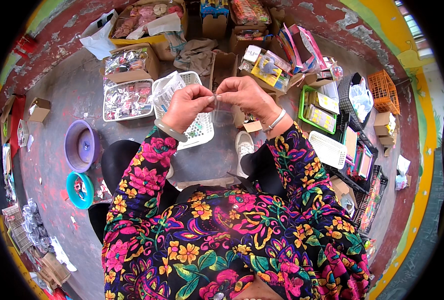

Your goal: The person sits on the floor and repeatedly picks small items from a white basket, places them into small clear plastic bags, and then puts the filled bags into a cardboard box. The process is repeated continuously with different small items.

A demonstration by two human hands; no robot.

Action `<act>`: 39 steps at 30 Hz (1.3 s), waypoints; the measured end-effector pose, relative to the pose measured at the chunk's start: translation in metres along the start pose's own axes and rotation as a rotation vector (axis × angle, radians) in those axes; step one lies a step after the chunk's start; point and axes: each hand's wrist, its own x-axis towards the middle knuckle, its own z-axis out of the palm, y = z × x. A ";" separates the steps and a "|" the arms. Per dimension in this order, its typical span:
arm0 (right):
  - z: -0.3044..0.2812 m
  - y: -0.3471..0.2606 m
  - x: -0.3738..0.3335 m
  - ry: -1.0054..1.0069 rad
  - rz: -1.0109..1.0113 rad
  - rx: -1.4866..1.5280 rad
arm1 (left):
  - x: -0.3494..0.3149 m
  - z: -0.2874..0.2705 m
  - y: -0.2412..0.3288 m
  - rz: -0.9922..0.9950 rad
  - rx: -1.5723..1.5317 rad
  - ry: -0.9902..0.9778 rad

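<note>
Above a white perforated basket (202, 129), my two hands meet with fingertips almost touching. What looks like a small clear plastic bag (223, 114) hangs from them, its top edge pinched. My left hand (186, 104) is closed, thumb against forefinger, at the bag's left corner. The right hand (252, 98) pinches the same edge from the other side. Anything inside the bag is too faint to make out. Some small green pieces lie in the basket. A white printed plastic packet (167, 91) leans over its left side, partly behind my left hand.
Left of the basket stands a white tray (128, 101) of small packaged items. Purple (82, 146) and turquoise (80, 190) basins sit further left. On the right are a green tray (306, 106), a white basket (328, 150) and an orange crate (383, 92). Cardboard boxes (268, 70) line the back.
</note>
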 end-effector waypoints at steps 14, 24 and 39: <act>0.003 0.013 0.005 -0.019 -0.241 0.109 | 0.000 -0.003 0.001 -0.020 -0.186 -0.036; 0.011 0.012 0.004 -0.057 -0.466 0.136 | -0.007 -0.010 0.003 -0.166 -0.507 -0.273; 0.010 -0.006 0.001 0.580 -0.646 -0.814 | -0.001 0.008 0.003 -0.004 -0.337 0.036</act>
